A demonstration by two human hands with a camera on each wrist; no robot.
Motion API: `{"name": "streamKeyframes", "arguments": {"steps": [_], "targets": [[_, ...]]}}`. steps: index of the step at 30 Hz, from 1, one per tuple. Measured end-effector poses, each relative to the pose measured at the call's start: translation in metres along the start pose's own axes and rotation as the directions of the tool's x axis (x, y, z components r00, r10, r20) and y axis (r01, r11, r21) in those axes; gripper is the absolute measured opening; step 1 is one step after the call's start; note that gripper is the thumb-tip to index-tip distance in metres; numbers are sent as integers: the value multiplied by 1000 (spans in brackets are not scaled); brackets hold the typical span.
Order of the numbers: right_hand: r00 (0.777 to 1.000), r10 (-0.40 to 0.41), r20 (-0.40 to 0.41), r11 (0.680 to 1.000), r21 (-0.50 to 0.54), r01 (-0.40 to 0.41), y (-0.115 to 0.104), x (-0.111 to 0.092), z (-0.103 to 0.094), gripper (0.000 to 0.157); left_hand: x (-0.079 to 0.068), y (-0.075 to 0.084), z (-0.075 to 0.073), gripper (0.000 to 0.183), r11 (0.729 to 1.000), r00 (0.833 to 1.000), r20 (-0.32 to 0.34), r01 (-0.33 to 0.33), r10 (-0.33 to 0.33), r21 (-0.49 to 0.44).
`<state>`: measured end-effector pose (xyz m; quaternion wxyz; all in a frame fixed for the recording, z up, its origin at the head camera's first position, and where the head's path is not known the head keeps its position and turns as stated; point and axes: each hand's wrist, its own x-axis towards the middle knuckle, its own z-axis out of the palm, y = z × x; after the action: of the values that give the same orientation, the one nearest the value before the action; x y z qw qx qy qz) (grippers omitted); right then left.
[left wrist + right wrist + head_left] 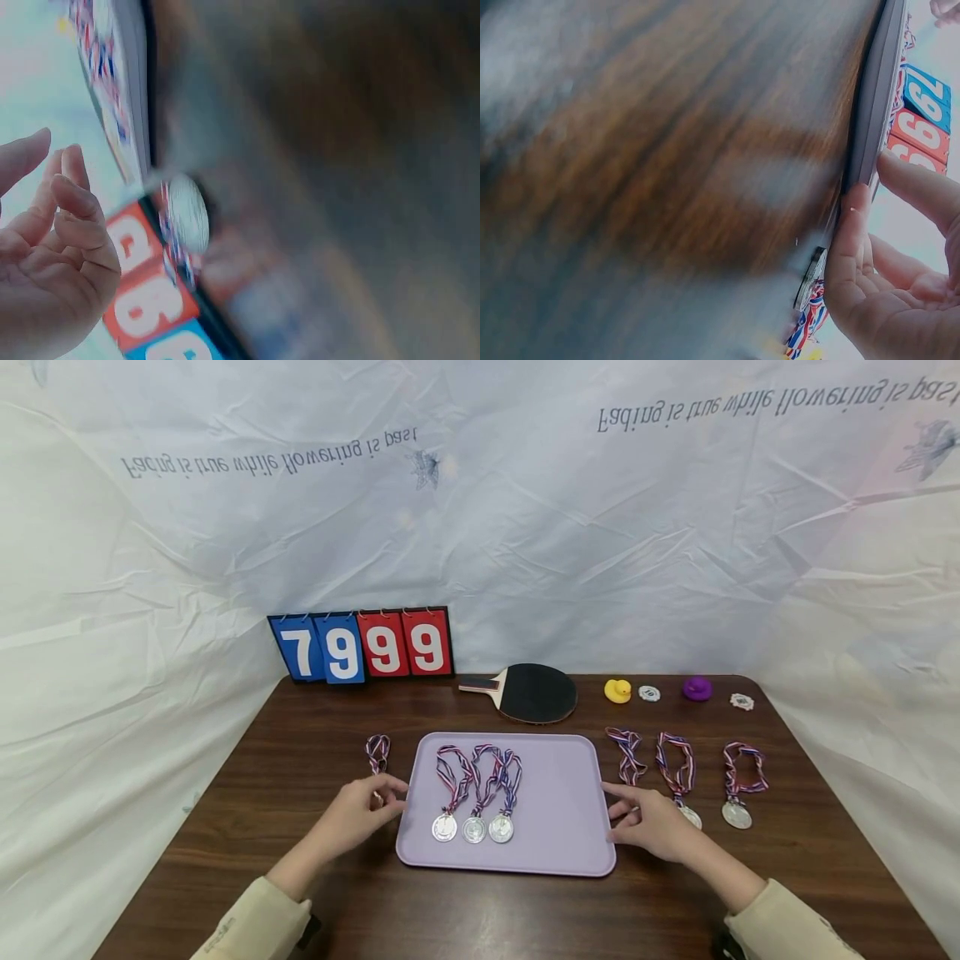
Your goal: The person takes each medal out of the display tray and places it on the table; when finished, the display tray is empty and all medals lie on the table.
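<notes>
A lilac tray [558,802] lies on the table, holding three silver medals [474,829] side by side with striped ribbons. At its left edge is my left hand [360,810], fingers loosely bent; the left wrist view shows a gap between fingertips and tray. Partly behind this hand lies another medal [187,214] with its ribbon [377,752]. My right hand [652,822] is at the tray's right edge, thumb and forefinger spread along the rim. In the right wrist view its fingertips [855,199] are right at the tray side [870,112].
Right of the tray are medals [737,814] with ribbons, one partly behind my right hand. Along the back stand a flip scoreboard [360,645], a table tennis bat [536,693], a yellow duck [618,691], a purple duck [697,688] and two chips [742,702].
</notes>
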<state>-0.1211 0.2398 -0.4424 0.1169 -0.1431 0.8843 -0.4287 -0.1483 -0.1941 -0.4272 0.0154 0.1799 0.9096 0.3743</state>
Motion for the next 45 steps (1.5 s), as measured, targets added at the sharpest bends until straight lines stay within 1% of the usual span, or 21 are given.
{"name": "streamKeyframes", "arguments": {"steps": [2, 5, 7, 9, 11, 15, 18, 27, 38, 45], "targets": [[1000, -2, -4, 1000, 1, 2, 0, 0, 0, 70, -2, 4, 10, 16, 999, 999, 21, -38, 39, -19], [1000, -1, -5, 1000, 7, 1, 0, 0, 0, 70, -3, 9, 24, 18, 996, 995, 74, -64, 69, -66], [1000, -1, -4, 1000, 8, 1, 0, 0, 0, 70, -4, 11, 31, 20, 994, 992, 105, -58, 67, -94], [1000, -1, -2, 1000, 10, 1, 0, 0, 0, 70, -3, 11, 37, 22, 994, 991, 122, -45, 58, -102], [1000, 2, 1, 1000, 14, -2, 1, 0, 0, 70, -3, 11, 41, 24, 995, 992, 114, -48, 57, -82], [1000, 15, -2, 1000, 25, -15, 2, 1, 0, 71, -2, 10, 47, 30, 998, 996, 66, -58, 57, 12], [1000, 27, -6, 999, 26, -27, 2, 1, 1, 71, -3, 11, 50, 30, 996, 997, 44, -61, 58, 66], [1000, 17, -9, 1000, 23, -17, -1, 0, 1, 70, -2, 15, 50, 24, 991, 997, 45, -71, 67, 111], [1000, 31, -1, 999, 45, -31, 0, 1, 1, 71, -2, 15, 50, 22, 997, 998, 54, -33, 30, 63], [999, 37, -1, 998, 58, -36, -1, 1, 1, 71, -1, 18, 47, 17, 999, 998, 44, -43, 42, 16]]}}
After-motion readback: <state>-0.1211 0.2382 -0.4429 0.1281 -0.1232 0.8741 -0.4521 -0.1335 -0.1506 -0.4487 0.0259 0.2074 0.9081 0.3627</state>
